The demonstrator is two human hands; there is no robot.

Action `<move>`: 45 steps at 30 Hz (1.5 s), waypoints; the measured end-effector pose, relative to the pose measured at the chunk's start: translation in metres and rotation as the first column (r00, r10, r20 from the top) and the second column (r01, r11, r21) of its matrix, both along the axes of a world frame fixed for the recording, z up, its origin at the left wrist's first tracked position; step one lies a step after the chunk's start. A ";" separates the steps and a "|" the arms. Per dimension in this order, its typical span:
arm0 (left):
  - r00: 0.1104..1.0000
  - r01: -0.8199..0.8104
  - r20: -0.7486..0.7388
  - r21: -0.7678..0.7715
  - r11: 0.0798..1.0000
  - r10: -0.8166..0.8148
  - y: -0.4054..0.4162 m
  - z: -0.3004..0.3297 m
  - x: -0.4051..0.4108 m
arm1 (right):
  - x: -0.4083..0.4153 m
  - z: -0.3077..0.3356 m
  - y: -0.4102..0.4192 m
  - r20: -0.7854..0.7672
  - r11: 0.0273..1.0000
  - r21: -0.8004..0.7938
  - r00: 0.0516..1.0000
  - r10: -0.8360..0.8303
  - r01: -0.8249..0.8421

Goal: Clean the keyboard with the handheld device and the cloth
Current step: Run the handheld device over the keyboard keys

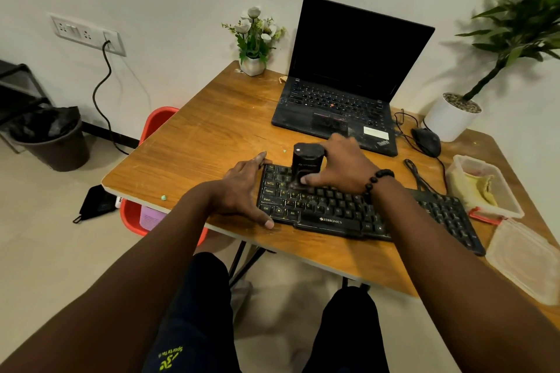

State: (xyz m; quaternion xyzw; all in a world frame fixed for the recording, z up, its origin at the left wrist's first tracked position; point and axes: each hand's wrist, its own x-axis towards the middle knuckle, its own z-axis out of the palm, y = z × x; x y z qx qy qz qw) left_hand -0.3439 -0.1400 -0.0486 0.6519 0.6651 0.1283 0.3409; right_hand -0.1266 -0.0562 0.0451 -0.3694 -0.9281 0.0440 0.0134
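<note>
Keyboard (348,209) partly hidden by forearms, right hand (342,166) gripping blurred handheld device (306,160)

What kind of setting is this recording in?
Probably a home or small-office desk corner: a wooden table holding an open laptop and Zebronics keyboard, a wall socket panel, and potted plants.

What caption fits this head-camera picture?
Right hand presses handheld device onto keyboard; left hand steadies it.

Laptop (348,82), mouse (426,140), flower pot (253,65) on table (194,142).
</note>
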 end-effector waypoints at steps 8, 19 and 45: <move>1.000 -0.003 -0.005 0.002 1.000 0.003 0.000 0.001 0.001 | -0.006 -0.001 -0.011 -0.166 0.997 -0.011 0.983 -0.073 0.072; 1.000 -0.004 -0.015 0.005 1.000 0.004 -0.002 0.003 0.003 | -0.020 -0.018 -0.020 -0.097 0.997 0.058 0.994 -0.042 0.048; 1.000 -0.005 -0.022 0.015 1.000 0.006 -0.002 0.004 0.004 | -0.044 -0.019 -0.016 -0.016 0.973 0.227 0.999 0.034 -0.029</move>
